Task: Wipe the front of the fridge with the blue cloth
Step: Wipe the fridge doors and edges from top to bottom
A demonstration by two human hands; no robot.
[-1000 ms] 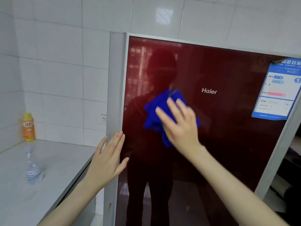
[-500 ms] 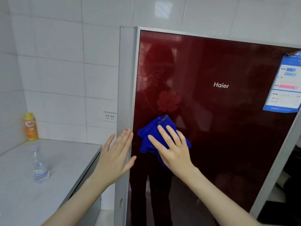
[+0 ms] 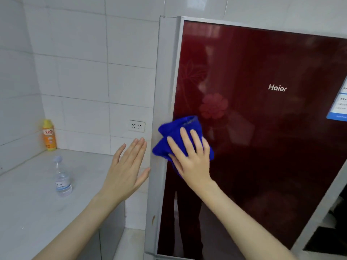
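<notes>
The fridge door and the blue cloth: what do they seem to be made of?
Fridge door: probably glass or a high-gloss lacquered panel in dark red, since it mirrors the person and the room. Blue cloth: soft fabric, perhaps microfibre. It bunches into folds and looks matte and fuzzy.

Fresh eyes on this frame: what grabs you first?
The glossy dark red fridge door fills the right half, with a white Haier logo up high. Against it, near its left edge, the bright blue cloth stands out, pressed flat under the right hand. The left hand is open beside the fridge's grey side, near a counter holding a clear bottle and a yellow bottle.
</notes>
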